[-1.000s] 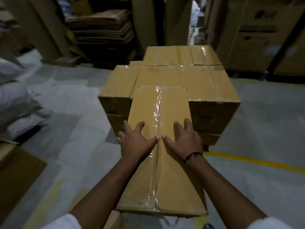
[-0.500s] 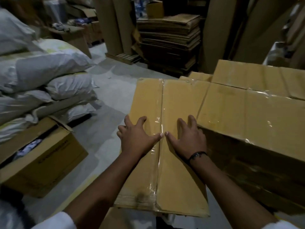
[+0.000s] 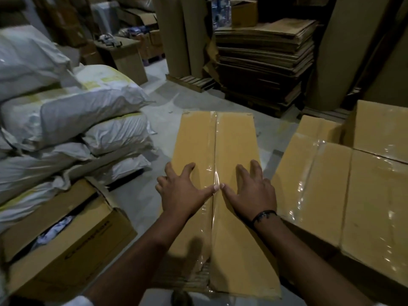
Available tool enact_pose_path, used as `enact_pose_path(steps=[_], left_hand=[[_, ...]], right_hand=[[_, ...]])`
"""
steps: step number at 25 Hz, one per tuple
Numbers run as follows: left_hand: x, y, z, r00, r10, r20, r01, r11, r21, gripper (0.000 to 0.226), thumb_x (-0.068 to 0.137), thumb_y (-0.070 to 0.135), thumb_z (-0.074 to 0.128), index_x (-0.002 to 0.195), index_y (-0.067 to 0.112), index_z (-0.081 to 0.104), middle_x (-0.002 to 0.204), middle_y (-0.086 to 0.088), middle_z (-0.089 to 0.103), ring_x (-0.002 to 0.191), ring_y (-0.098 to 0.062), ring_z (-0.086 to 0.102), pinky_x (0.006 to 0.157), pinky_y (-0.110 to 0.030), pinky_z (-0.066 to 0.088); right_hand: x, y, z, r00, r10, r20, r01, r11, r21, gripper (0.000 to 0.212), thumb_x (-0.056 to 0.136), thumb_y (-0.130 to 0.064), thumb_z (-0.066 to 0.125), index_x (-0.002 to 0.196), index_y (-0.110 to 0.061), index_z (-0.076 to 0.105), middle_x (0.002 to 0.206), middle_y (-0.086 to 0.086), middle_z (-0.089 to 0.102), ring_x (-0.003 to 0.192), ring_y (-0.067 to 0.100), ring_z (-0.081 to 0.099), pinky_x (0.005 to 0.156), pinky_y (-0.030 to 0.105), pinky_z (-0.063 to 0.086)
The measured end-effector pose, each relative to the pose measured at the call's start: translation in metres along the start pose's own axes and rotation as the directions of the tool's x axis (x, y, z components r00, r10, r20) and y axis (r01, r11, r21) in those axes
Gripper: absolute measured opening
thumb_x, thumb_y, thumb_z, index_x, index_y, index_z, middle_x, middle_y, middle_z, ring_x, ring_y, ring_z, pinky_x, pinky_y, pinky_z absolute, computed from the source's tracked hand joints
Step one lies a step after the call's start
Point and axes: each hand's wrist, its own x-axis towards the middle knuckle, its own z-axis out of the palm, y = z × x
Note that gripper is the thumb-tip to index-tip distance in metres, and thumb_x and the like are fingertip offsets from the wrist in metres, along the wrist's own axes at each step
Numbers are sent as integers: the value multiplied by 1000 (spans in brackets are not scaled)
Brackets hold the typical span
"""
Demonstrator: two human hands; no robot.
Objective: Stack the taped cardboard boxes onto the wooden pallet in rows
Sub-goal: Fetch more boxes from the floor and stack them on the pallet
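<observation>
Head view: long taped cardboard box (image 3: 234, 140) at centre, running lengthwise toward 12 o'clock, clear tape down its middle seam. Left hand (image 3: 183, 191) and right hand (image 3: 251, 191) lie flat on its top, fingers spread, thumbs nearly meeting over the tape. Stacked taped boxes (image 3: 331, 184) just beside it at 3 o'clock. White sacks (image 3: 88, 111) at 9 o'clock, open carton (image 3: 66, 235) at 8, flattened cardboard pile (image 3: 265, 54) at 1.

Pretty dim storeroom: grey concrete floor (image 3: 167, 107), white sacks (image 3: 66, 111) piled on the left, flattened cardboard stack (image 3: 265, 56) out back.
</observation>
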Motion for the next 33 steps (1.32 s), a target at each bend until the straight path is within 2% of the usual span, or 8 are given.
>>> enact_pose_path(steps=[4, 8, 13, 15, 21, 26, 33], left_hand=[[119, -14, 21, 995, 84, 62, -84, 996, -10, 103, 61, 99, 53, 149, 46, 41, 164, -14, 13, 141, -42, 26, 114, -51, 26], [234, -19, 28, 970, 227, 84, -227, 974, -9, 107, 60, 101, 49, 150, 45, 39, 163, -13, 13, 136, -42, 29, 112, -52, 29], [347, 19, 31, 898, 432, 87, -431, 902, -33, 109, 61, 102, 46, 152, 42, 36, 162, -12, 10, 135, -41, 31, 111, -53, 32], [384, 43, 40, 872, 480, 98, -475, 877, -70, 106, 62, 101, 47, 151, 43, 36, 162, -11, 9, 133, -40, 31, 110, -52, 32], [501, 134, 103, 826, 533, 184, -520, 846, -116, 106, 62, 98, 52, 151, 44, 36, 162, -10, 9, 134, -40, 31, 111, -52, 33], [572, 227, 155, 795, 562, 227, -551, 826, -116, 116, 61, 99, 52, 158, 42, 25, 164, -11, 6, 138, -42, 28, 111, -52, 33], [630, 346, 217, 716, 625, 310, -605, 778, -172, 119, 60, 99, 53, 159, 41, 21, 163, -11, 2, 136, -44, 28, 112, -53, 32]], right_hand=[[93, -36, 37, 997, 78, -20, -79, 997, -25, 80, 84, -79, 46, 151, -37, 33, 167, 0, 9, 130, 39, 48, 106, 45, 43], [176, -75, 54, 980, 191, -64, -192, 981, -21, 80, 84, -79, 46, 151, -38, 33, 167, -1, 8, 134, 39, 44, 109, 45, 41], [267, -85, 45, 935, 324, -147, -323, 946, 31, 80, 84, -78, 48, 152, -39, 32, 167, -3, 7, 142, 35, 37, 111, 48, 36], [304, -79, 41, 920, 350, -176, -352, 936, 18, 80, 84, -79, 49, 151, -40, 32, 167, -2, 7, 141, 35, 38, 109, 48, 39], [436, -21, 40, 875, 438, -205, -450, 893, -12, 82, 82, -81, 50, 151, -40, 32, 167, -2, 7, 136, 34, 44, 105, 46, 43], [530, 42, 29, 838, 510, -192, -516, 856, 22, 82, 82, -79, 53, 152, -40, 33, 167, -2, 9, 141, 31, 38, 111, 45, 39], [616, 137, 13, 773, 593, -224, -602, 798, 34, 82, 81, -77, 55, 150, -39, 36, 167, -3, 11, 144, 28, 34, 114, 45, 36]])
